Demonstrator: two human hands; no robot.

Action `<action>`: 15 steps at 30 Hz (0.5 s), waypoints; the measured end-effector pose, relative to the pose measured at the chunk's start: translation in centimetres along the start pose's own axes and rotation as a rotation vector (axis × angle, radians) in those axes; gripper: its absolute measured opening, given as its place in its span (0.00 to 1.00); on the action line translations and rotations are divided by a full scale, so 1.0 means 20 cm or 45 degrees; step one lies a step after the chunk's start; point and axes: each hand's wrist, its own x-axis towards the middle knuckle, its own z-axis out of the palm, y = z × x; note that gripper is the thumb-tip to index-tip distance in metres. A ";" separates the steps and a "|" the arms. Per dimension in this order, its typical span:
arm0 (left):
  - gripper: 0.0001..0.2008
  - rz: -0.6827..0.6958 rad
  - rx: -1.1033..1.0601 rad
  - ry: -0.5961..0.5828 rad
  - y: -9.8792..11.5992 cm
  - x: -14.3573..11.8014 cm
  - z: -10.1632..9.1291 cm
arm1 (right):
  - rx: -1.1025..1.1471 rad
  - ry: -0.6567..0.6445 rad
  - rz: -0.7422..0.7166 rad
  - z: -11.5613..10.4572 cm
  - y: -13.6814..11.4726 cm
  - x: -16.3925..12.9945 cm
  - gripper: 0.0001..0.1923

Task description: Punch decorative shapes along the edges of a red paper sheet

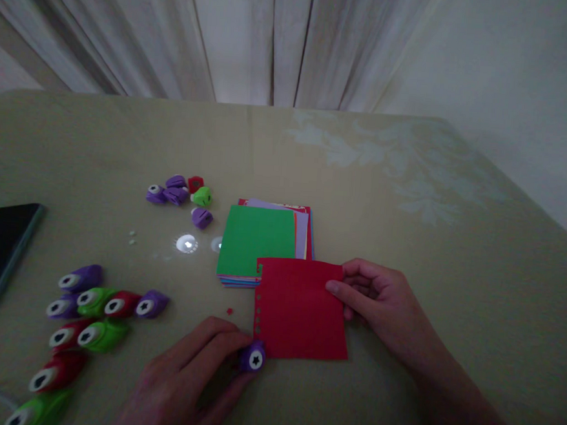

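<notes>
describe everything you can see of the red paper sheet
The red paper sheet is a plain, roughly square piece, matte like craft paper, lying flat on the table. A column of small punched holes runs down its left edge. Its top left corner overlaps the stack of coloured paper. The right hand pinches its right edge, and the left hand holds a purple punch at its bottom left corner.

Dim, soft pic w/ warped edges

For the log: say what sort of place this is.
Probably a home room, at a craft table: a cloth-covered table in front of curtains, a paper stack, many small punches. The left hand holds a purple punch at a red sheet.
</notes>
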 end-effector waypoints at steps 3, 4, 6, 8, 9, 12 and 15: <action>0.09 0.018 0.010 0.015 0.00 0.00 0.00 | 0.009 -0.003 0.000 0.00 0.00 0.00 0.21; 0.09 0.021 0.017 0.010 0.01 0.01 0.00 | 0.011 -0.005 0.001 0.00 0.00 0.00 0.21; 0.09 0.035 0.043 0.029 0.01 0.01 0.00 | 0.013 -0.010 0.001 0.00 0.00 0.00 0.21; 0.11 0.071 0.091 0.081 0.01 0.01 0.00 | 0.016 -0.014 -0.001 0.00 0.01 0.00 0.20; 0.12 0.091 0.117 0.115 0.01 0.00 -0.01 | 0.019 -0.017 -0.002 0.00 0.01 0.00 0.20; 0.10 0.236 0.200 0.171 -0.02 -0.03 -0.03 | 0.023 -0.017 0.000 0.00 0.02 0.00 0.20; 0.15 0.379 0.335 0.101 -0.05 -0.09 -0.06 | 0.024 -0.016 -0.001 0.00 0.02 0.00 0.20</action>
